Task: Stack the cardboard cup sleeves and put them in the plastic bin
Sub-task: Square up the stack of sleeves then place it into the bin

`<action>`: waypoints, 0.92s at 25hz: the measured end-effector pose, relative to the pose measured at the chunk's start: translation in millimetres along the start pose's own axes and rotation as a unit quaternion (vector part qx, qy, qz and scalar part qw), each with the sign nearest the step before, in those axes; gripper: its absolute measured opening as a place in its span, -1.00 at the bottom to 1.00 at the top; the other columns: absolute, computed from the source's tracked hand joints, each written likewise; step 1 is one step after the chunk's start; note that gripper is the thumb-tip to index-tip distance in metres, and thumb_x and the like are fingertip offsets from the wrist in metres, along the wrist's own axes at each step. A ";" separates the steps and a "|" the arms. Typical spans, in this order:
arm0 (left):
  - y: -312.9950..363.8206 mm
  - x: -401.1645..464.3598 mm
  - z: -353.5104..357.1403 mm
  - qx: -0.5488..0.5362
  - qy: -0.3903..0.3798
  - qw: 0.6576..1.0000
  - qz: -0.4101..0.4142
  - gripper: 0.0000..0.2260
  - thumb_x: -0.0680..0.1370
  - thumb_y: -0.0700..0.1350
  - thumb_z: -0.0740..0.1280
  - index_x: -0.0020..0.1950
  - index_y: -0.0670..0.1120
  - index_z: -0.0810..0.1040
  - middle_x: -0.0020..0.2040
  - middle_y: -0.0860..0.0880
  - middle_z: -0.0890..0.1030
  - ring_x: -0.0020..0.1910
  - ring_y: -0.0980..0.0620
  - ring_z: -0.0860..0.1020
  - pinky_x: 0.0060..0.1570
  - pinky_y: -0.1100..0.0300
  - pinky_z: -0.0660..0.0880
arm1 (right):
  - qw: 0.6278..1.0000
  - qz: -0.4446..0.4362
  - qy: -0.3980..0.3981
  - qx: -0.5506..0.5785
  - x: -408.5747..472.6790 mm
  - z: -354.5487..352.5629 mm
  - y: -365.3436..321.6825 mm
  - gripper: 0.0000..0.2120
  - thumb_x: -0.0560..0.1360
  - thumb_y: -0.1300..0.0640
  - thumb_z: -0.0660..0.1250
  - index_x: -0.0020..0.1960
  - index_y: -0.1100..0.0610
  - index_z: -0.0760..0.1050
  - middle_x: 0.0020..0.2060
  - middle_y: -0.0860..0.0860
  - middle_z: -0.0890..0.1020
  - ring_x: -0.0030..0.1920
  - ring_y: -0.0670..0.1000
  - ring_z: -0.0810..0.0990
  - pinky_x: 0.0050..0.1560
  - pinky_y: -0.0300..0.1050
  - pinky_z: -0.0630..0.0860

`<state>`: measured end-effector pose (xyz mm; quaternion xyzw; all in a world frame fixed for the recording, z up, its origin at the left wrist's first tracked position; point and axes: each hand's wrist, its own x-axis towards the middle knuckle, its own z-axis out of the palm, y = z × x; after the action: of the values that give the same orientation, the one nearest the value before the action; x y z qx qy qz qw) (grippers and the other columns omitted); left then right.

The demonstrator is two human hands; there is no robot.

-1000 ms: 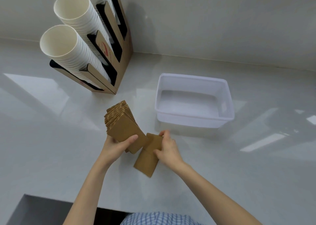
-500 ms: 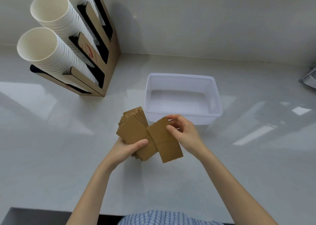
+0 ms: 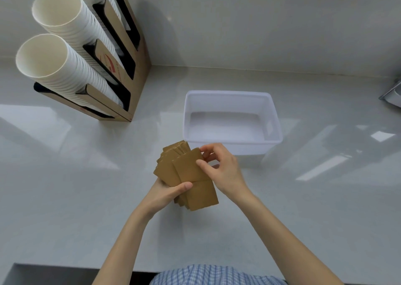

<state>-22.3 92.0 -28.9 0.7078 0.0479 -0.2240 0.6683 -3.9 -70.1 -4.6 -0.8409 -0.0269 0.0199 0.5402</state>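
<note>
A fanned stack of flat brown cardboard cup sleeves (image 3: 171, 167) is held above the white counter, just in front of the plastic bin. My left hand (image 3: 167, 194) grips the stack from below, thumb across its front. My right hand (image 3: 219, 167) pinches one sleeve (image 3: 193, 176) by its upper right corner, pressing it flat onto the front of the stack. The translucent white plastic bin (image 3: 275, 119) stands right behind the hands with nothing inside.
A cardboard cup dispenser (image 3: 138, 67) with long rows of white paper cups (image 3: 56, 65) stands at the back left against the wall. A metal object (image 3: 392, 93) shows at the right edge. The counter's front edge (image 3: 65, 269) runs along the bottom.
My right hand lifted a single sleeve off the counter and brought it left onto the stack in my left hand. The stack sits a little nearer the bin.
</note>
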 end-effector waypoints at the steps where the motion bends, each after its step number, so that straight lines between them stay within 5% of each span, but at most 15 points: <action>1: 0.3 -1.6 0.2 -0.003 -0.002 1.000 -0.001 -0.23 -0.16 0.40 0.46 -0.02 0.19 0.41 -0.13 0.24 0.63 -0.20 0.36 0.61 -0.36 0.46 0.51 | 1.000 -0.019 -0.004 -0.022 0.1 4.6 -0.9 -0.85 0.43 0.17 0.35 -0.01 0.06 0.49 -0.18 -0.09 0.47 -0.20 -0.23 0.48 -0.19 -0.46 0.44; 4: -3.3 -4.3 2.3 0.008 0.000 1.000 -0.005 -0.40 0.09 0.24 0.51 0.06 0.17 0.41 -0.03 0.15 0.58 -0.10 0.16 0.63 -0.34 0.44 0.53 | 0.999 -0.023 -0.027 -0.026 -1.8 13.6 -1.4 -0.78 0.42 0.14 0.36 0.06 0.11 0.49 -0.16 -0.11 0.42 -0.14 -0.20 0.45 -0.12 -0.46 0.41; 6: -6.2 -4.5 4.6 0.010 0.011 1.000 0.008 -0.64 0.34 -0.07 0.46 0.05 0.14 0.41 -0.03 0.11 0.58 -0.12 0.13 0.63 -0.35 0.42 0.54 | 0.997 0.039 -0.068 -0.009 -4.3 15.1 3.2 -0.59 0.42 0.04 0.37 0.22 0.05 0.37 0.04 -0.11 0.40 0.06 -0.18 0.41 0.09 -0.41 0.35; 8: -11.0 -3.5 8.0 0.016 0.010 0.999 0.029 -0.66 0.42 -0.24 0.39 0.01 0.15 0.43 -0.04 0.09 0.58 -0.17 0.24 0.64 -0.33 0.42 0.54 | 0.981 0.123 -0.142 0.037 -8.0 14.0 9.4 -0.31 0.39 -0.05 0.38 0.41 -0.03 0.13 0.28 -0.07 0.30 0.29 -0.11 0.32 0.32 -0.16 0.33; 10: -16.2 -3.5 12.7 0.023 -0.013 0.999 0.043 -0.65 0.39 -0.20 0.45 0.05 0.12 0.45 0.04 -0.01 0.58 -0.12 0.28 0.63 -0.29 0.41 0.54 | 0.965 0.157 -0.194 0.085 -13.1 11.9 12.5 -0.20 0.37 -0.03 0.40 0.45 -0.06 0.01 0.33 -0.06 0.34 0.33 0.00 0.37 0.30 -0.06 0.42; 13: -25.3 -1.4 16.4 0.046 -0.033 0.998 0.040 -0.49 0.20 0.03 0.50 0.12 0.09 0.48 0.23 -0.17 0.47 0.04 0.10 0.60 -0.20 0.35 0.56 | 0.958 0.162 -0.200 0.127 -17.7 9.2 15.5 -0.29 0.39 0.11 0.42 0.41 -0.05 0.11 0.07 -0.11 0.55 0.16 0.21 0.55 -0.02 -0.25 0.56; 16: -24.9 -0.1 17.7 0.064 -0.032 0.996 0.056 -0.39 0.16 0.06 0.49 0.18 0.17 0.41 0.31 0.01 0.39 0.07 0.19 0.57 -0.17 0.37 0.55 | 0.959 0.170 -0.191 0.124 -17.9 5.9 21.2 -0.05 0.30 0.08 0.47 0.48 -0.05 -0.08 0.22 -0.06 0.51 0.23 0.03 0.51 0.20 -0.16 0.50; 19: -15.3 3.1 10.4 0.127 -0.045 0.988 0.078 -0.19 0.15 0.04 0.48 0.32 0.17 0.18 0.11 0.34 0.49 0.08 0.28 0.54 -0.07 0.40 0.52 | 0.964 0.146 -0.194 0.109 -16.6 -1.3 22.5 0.02 0.27 0.11 0.49 0.48 -0.07 -0.13 0.32 -0.06 0.40 0.30 -0.04 0.42 0.35 -0.10 0.36; 21: -5.9 4.4 7.8 0.213 -0.043 0.970 0.106 -0.22 0.15 0.09 0.46 0.26 0.32 0.12 0.15 0.21 0.51 0.13 0.18 0.52 0.07 0.31 0.48 | 0.973 0.128 -0.179 0.067 -18.0 -10.2 21.1 0.06 0.28 0.13 0.51 0.47 -0.08 -0.19 0.33 -0.16 0.25 0.36 -0.08 0.30 0.40 -0.13 0.24; 23: 2.6 9.5 7.2 0.337 -0.028 0.929 0.149 -0.20 0.15 0.19 0.39 0.33 0.21 0.16 0.20 0.06 0.49 0.16 0.04 0.48 0.15 0.10 0.44 | 0.984 0.090 -0.151 0.009 -20.2 -19.2 21.1 0.11 0.27 0.11 0.52 0.44 -0.12 -0.28 0.33 -0.15 0.14 0.38 -0.14 0.17 0.38 -0.21 0.16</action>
<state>-14.7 82.5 -30.2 0.8840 -0.1550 -0.1441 0.4168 -22.4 -97.6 -15.8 -0.8225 -0.0324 0.1955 0.5332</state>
